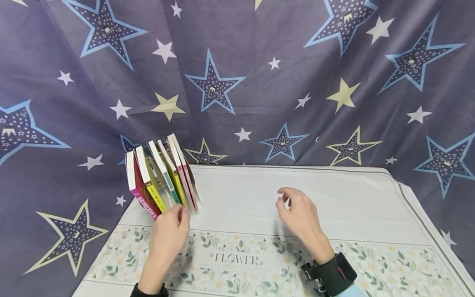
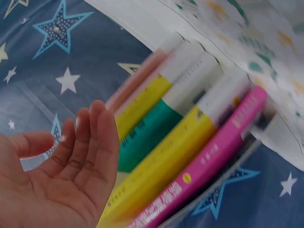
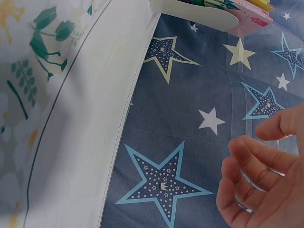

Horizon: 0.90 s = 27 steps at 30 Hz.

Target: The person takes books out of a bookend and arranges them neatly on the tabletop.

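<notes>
A row of several books stands tilted at the left of the table, with a magenta book point(image 1: 142, 201) at the near left end. Yellow spines, a teal book point(image 2: 151, 133) and pink books point(image 1: 188, 185) make up the rest. My left hand point(image 1: 170, 231) is just in front of the row, its fingers loosely bent and nothing in them; in the left wrist view its palm appears beside the spines. Over the middle right of the table hovers my right hand point(image 1: 300, 214), fingers relaxed and holding nothing.
The white table cover point(image 1: 237, 194) has a floral band lettered FLOWER along its near part. Behind it hangs a dark star-patterned cloth point(image 1: 245, 95). A pale curved panel point(image 3: 204, 14) stands against the end of the book row in the right wrist view.
</notes>
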Available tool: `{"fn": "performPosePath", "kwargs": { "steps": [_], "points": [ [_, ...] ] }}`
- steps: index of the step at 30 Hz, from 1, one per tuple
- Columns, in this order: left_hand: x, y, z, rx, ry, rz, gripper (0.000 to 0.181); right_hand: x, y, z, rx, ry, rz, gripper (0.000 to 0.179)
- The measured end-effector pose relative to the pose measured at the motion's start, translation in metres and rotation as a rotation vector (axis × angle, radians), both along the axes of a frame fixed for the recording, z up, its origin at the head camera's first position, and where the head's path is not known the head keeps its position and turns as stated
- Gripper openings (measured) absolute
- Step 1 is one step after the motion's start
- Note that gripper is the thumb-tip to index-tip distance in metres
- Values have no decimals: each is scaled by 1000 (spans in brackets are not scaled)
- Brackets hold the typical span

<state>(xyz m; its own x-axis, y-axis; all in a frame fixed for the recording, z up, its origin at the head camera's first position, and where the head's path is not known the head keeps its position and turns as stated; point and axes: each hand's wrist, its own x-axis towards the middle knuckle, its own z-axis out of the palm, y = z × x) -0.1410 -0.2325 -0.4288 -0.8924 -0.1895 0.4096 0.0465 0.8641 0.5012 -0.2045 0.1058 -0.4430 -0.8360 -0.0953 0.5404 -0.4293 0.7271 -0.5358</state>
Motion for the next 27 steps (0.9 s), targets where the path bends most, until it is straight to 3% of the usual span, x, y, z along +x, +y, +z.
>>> {"fn": "performPosePath", "kwargs": {
  "steps": [6, 11, 17, 27],
  "points": [
    [3, -17, 3, 24, 32, 130, 26, 0, 2, 0, 4, 6, 2, 23],
    [4, -32, -2, 76, 61, 257, 30, 1, 3, 0, 7, -9, -1, 22],
    [3, -45, -9, 75, 58, 313, 30, 1, 2, 1, 2, -3, -4, 21],
    [-2, -50, -21, 91, 85, 394, 26, 2, 0, -1, 10, -15, -13, 23]
  ]
}}
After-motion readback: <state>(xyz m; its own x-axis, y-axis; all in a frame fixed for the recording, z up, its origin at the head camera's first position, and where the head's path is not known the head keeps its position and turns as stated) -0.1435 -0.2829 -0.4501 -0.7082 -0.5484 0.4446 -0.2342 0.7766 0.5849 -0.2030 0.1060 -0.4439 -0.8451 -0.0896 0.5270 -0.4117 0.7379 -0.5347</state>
